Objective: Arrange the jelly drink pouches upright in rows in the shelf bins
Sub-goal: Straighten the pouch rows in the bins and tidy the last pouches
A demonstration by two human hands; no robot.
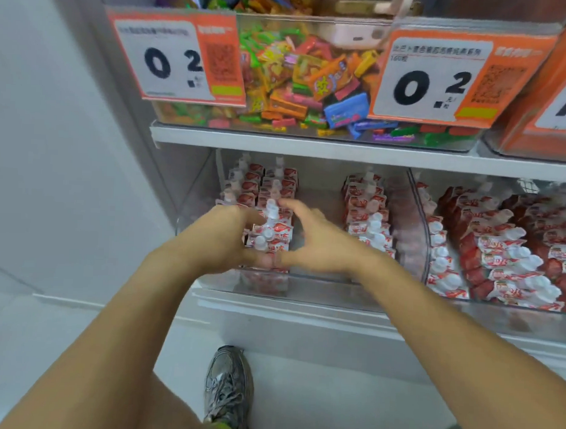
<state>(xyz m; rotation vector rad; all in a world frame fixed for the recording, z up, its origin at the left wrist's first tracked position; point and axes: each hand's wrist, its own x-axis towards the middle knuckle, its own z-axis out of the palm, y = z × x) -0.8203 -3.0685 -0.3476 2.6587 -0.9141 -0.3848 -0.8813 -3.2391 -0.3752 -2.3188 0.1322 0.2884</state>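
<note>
Red-and-white jelly drink pouches with white caps stand upright in rows inside a clear shelf bin (321, 284) on the lower shelf. My left hand (221, 236) and my right hand (319, 239) cup the front pouches (276, 233) of the left rows from both sides, thumbs meeting at the front. Both hands are blurred, so I cannot tell whether the fingers grip the pouches or only press against them. Further back, more upright pouches (263, 181) fill the same rows. A separate row of pouches (368, 214) stands at the right side of this bin, with a gap between.
A neighbouring clear bin (418, 203) to the right holds several pouches (511, 254) leaning and lying in rows. Above, a clear bin of mixed colourful candies (308, 83) carries orange price tags (178, 56). A white wall is on the left. My shoe (227, 389) stands on the floor below.
</note>
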